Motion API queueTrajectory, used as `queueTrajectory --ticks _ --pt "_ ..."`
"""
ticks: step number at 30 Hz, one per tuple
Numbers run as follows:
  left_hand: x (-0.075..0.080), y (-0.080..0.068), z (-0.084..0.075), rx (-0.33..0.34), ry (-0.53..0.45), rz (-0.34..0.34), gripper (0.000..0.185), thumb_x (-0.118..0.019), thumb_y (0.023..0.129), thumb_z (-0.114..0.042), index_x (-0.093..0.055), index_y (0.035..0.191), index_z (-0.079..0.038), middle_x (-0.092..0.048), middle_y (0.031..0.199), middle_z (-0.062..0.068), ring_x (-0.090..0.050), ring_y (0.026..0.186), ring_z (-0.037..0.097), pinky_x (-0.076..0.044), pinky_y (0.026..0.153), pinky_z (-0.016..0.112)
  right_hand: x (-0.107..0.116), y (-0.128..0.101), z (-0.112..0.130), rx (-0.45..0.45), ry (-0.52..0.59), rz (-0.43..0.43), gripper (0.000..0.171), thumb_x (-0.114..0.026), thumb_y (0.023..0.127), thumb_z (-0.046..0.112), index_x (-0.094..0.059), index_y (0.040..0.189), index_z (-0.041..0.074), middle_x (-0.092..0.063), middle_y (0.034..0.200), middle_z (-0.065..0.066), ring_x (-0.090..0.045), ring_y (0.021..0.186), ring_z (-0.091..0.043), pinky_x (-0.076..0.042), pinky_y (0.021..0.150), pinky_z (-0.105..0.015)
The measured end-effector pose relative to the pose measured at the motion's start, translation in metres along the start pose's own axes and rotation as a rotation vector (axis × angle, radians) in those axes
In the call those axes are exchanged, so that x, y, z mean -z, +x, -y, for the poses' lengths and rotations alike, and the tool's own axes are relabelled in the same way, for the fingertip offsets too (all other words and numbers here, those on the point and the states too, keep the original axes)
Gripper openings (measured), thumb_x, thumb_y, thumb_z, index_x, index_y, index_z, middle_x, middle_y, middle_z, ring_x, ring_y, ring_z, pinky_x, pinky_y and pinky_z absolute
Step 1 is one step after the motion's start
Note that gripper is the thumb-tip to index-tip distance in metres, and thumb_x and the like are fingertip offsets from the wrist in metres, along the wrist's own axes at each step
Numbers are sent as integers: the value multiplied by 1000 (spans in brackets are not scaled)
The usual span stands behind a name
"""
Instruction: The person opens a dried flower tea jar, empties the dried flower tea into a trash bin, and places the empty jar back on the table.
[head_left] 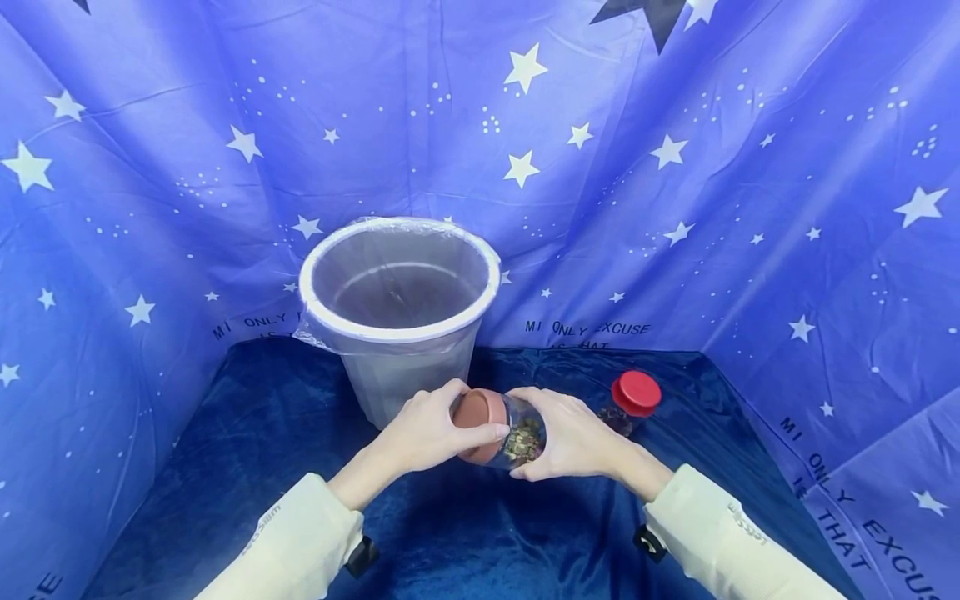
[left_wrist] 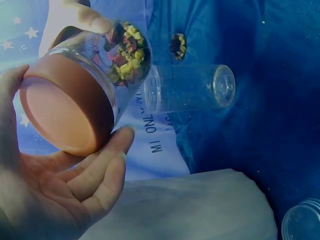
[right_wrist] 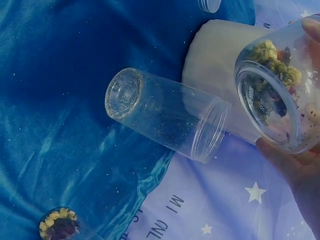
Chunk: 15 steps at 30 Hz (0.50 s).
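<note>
A clear jar (head_left: 521, 437) of dried flowers lies sideways in both hands, in front of the bin. My left hand (head_left: 423, 433) curls round its brown lid (head_left: 474, 412); my right hand (head_left: 573, 437) grips the glass body. In the left wrist view the lid (left_wrist: 65, 112) faces the camera, with the thumb and fingers of the left hand (left_wrist: 65, 185) round its edge. From the right wrist the jar's base (right_wrist: 272, 100) shows, with yellow and dark petals inside and the right hand (right_wrist: 300, 170) below it.
A white bin (head_left: 401, 312) with a clear liner stands just behind the hands. A red-lidded jar (head_left: 633, 400) stands to the right. An empty clear jar (right_wrist: 165, 112) lies on its side on the blue cloth (head_left: 225, 467). Starred fabric walls enclose the space.
</note>
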<state>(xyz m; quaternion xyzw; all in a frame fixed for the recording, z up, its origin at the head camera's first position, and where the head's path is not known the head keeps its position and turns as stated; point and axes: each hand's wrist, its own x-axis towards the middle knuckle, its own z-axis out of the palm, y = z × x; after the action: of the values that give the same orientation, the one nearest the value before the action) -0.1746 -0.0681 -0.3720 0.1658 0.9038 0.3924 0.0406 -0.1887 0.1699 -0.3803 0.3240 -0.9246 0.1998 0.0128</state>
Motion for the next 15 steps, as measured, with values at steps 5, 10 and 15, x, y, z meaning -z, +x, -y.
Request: queueTrajectory --ticks 5,10,15 --pt "-1 -1 -1 18 -25 -24 55 -69 79 -62 -63 101 -12 -66 84 -2 -59 71 9 -50 62 27 -1 1 0 -1 -2 -1 88 -86 60 50 -53 134 17 -66 117 2 -65 100 -16 -54 82 -37" --pt "-2 0 -3 13 -19 -46 59 -70 79 -61 -65 106 -9 -67 92 0 -62 80 12 -52 69 29 -2 1 0 -12 14 0 87 -86 60 49 -53 134 17 -66 119 1 -65 102 -17 -54 84 -39" --pt "-3 -2 -4 -21 9 -47 69 -66 83 -60 -53 136 -17 -65 119 6 -65 103 22 -54 83 41 -3 2 -1 -21 18 12 87 -85 62 50 -52 135 16 -66 121 0 -65 104 -18 -54 85 -41"
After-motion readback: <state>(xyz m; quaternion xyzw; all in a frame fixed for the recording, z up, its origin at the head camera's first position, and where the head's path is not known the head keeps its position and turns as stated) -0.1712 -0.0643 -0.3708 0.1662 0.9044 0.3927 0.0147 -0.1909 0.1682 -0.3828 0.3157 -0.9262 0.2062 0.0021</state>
